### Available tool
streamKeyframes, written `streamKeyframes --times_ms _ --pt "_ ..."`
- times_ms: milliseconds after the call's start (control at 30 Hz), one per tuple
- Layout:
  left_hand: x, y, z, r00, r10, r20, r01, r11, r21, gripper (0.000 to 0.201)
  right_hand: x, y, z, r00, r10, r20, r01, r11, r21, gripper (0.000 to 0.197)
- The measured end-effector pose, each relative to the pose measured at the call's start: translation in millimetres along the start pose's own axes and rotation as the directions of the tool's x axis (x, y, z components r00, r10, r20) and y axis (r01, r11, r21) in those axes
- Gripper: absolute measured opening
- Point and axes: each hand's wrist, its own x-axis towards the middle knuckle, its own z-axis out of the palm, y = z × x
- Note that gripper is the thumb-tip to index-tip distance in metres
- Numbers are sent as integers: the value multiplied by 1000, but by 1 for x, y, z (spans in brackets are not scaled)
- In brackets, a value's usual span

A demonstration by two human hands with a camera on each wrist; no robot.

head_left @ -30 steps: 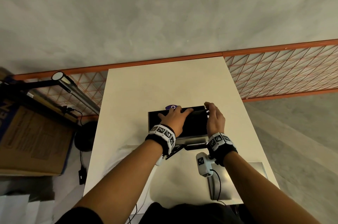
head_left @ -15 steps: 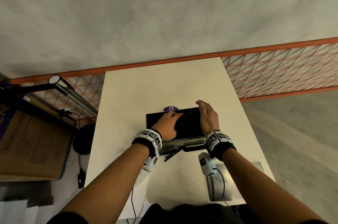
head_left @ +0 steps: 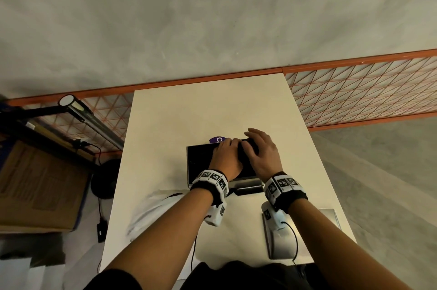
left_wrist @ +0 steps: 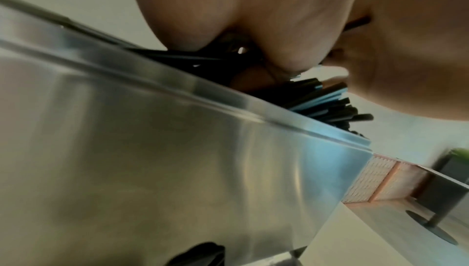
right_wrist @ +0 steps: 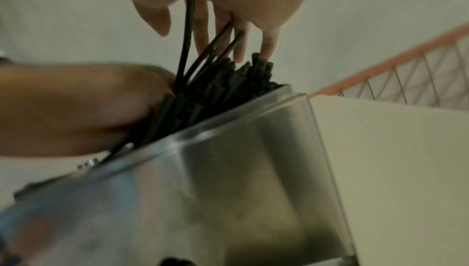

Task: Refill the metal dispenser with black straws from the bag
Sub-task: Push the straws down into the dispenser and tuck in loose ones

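Observation:
The metal dispenser [head_left: 246, 182] stands on the white table, its open top full of black straws [head_left: 201, 159]. Both hands are on its far right part, side by side. My left hand [head_left: 225, 158] lies over the straws with its fingers curled into the bunch. My right hand [head_left: 262, 152] sits just to the right of it. In the right wrist view its straight fingers [right_wrist: 269, 44] touch the ends of the straws [right_wrist: 228, 82], which rise above the steel wall [right_wrist: 228, 190]; a few loose straws run up past the thumb. The left wrist view shows straws [left_wrist: 327, 108] jutting over the rim [left_wrist: 177, 170].
A crumpled clear plastic bag [head_left: 151, 209] lies on the table [head_left: 212, 105] near my left forearm. A flat metal piece [head_left: 329, 216] lies by my right forearm, a purple disc [head_left: 216, 139] behind the dispenser. Orange mesh railing [head_left: 354, 91], a lamp [head_left: 78, 110] and a cardboard box [head_left: 40, 183] flank the table.
My left hand has slid right across the dispenser's top. My right hand has come off the right end and onto the straws, so the hands now lie close together.

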Motion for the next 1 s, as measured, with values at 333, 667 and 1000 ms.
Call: streamKeyframes --times_ms 333,667,1000 --pt "-12 -56 -41 920 164 355 -198 978 63 90 21 20 2 984 149 102 -140 986 -87 35" --pt "-12 -68 -25 923 28 383 -157 939 308 113 -3 13 16 980 195 45 -197 979 56 39" --pt "-12 -28 -20 961 104 256 -192 918 347 109 0 4 5 929 344 -138 -283 899 334 45"
